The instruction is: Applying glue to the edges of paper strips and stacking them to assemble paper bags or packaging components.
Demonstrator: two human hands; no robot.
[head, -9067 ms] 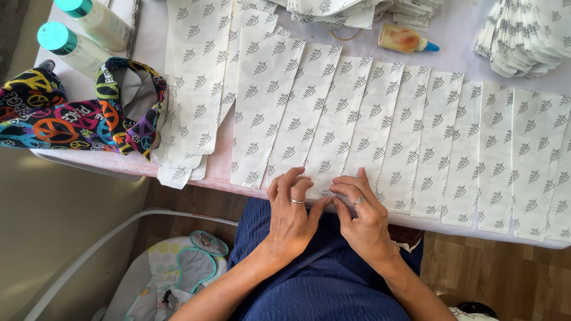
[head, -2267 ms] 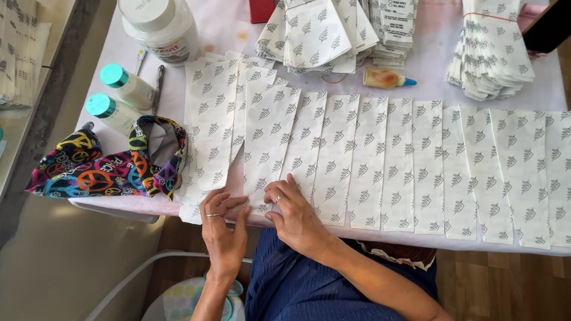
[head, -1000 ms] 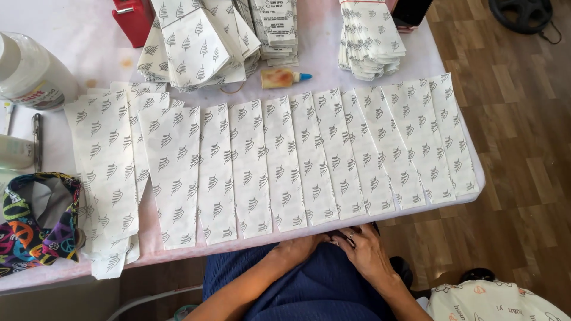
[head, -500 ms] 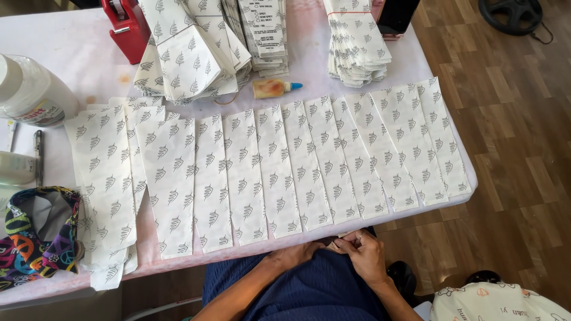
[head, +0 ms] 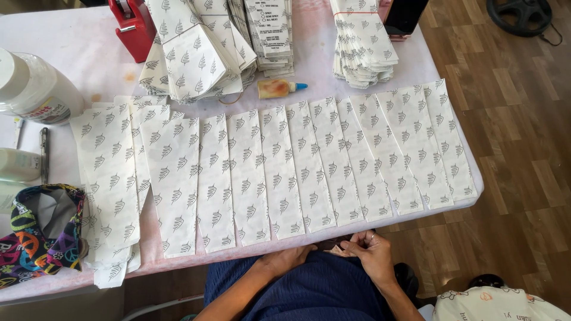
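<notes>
A person's hands meet in the lap below the table (head: 71,53) edge: the right hand (head: 372,252) pinches a small folded paper piece (head: 339,249), the left hand (head: 288,260) lies closed beside it, though whether it grips anything cannot be told. Above, leaf-printed paper bags (head: 279,172) lie overlapped in a row. Careful work here likely means keeping the piece flat and square.

Your paper slip (head: 338,250): small, pale, mostly hidden between your fingertips, over your lap just below the table edge.
</notes>
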